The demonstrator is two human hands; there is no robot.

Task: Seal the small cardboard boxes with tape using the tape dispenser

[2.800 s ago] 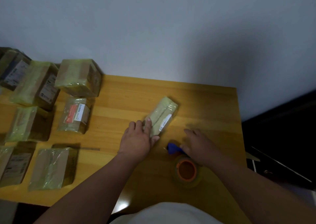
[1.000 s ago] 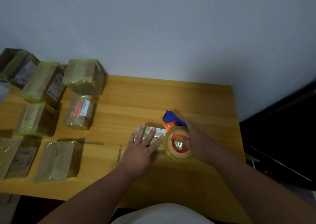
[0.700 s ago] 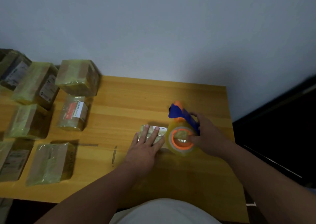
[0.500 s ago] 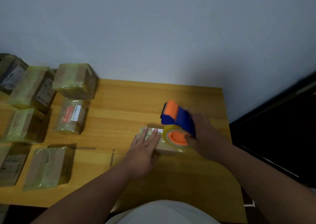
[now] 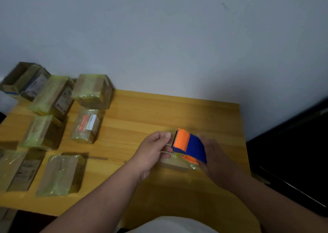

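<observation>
A small flat cardboard box (image 5: 174,163) lies on the wooden table (image 5: 159,112) near its right half, mostly hidden under my hands. My right hand (image 5: 215,159) grips the orange and blue tape dispenser (image 5: 188,144) and holds it on top of the box, cutter edge pointing left. My left hand (image 5: 153,150) is at the box's left end, with its fingers curled and the thumb up against the dispenser's cutter. It seems to pinch the tape end there, but the tape itself is hard to make out.
Several tape-wrapped cardboard boxes (image 5: 60,174) fill the left part of the table, the nearest one (image 5: 87,124) with a red and white label. A white wall stands behind. Dark furniture (image 5: 292,144) stands past the table's right edge.
My right hand tipped the dispenser over and lowered it onto the box. My left hand left its flat hold on the box top and curled at the dispenser's cutter.
</observation>
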